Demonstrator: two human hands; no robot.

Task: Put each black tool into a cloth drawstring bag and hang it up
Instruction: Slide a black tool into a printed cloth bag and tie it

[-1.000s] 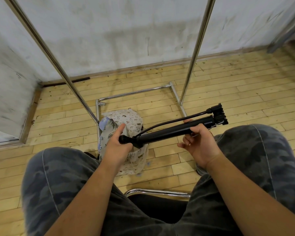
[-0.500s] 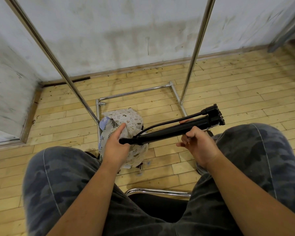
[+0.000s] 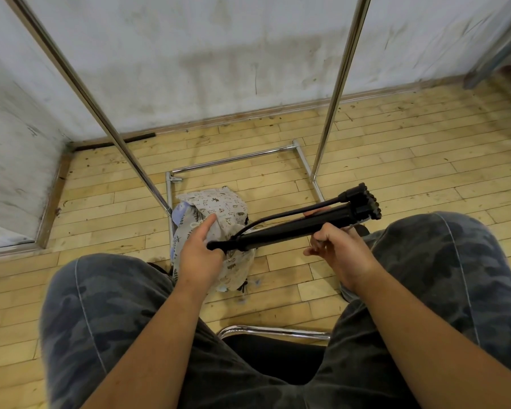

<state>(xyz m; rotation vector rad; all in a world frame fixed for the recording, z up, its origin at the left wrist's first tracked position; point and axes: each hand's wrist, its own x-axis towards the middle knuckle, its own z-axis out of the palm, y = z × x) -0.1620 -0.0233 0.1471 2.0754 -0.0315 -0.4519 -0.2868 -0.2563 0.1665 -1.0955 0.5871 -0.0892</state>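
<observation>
Seated view, camo knees either side of the chrome chair edge (image 3: 273,330). The left hand (image 3: 199,255) gripped the narrow near end of the black tool (image 3: 283,230) at the thumb, with its index finger stretched out flat on the cloth. The right hand (image 3: 341,255) had its fingers wrapped round the shaft further along.

Compared with a second earlier, the tool had slid a little toward the left and its near tip sat slightly lower, but it was still outside the cloth, so I'd say bagging hadn't really started.

The tool looked like a slim black tube with a thin hose (image 3: 278,216) arcing along it to a knobbly head, held in the air above the floor. Right under it, the printed cloth drawstring bag (image 3: 219,205) lay crumpled on the wooden floor (image 3: 396,172) by the base of the metal rack (image 3: 334,113).
</observation>
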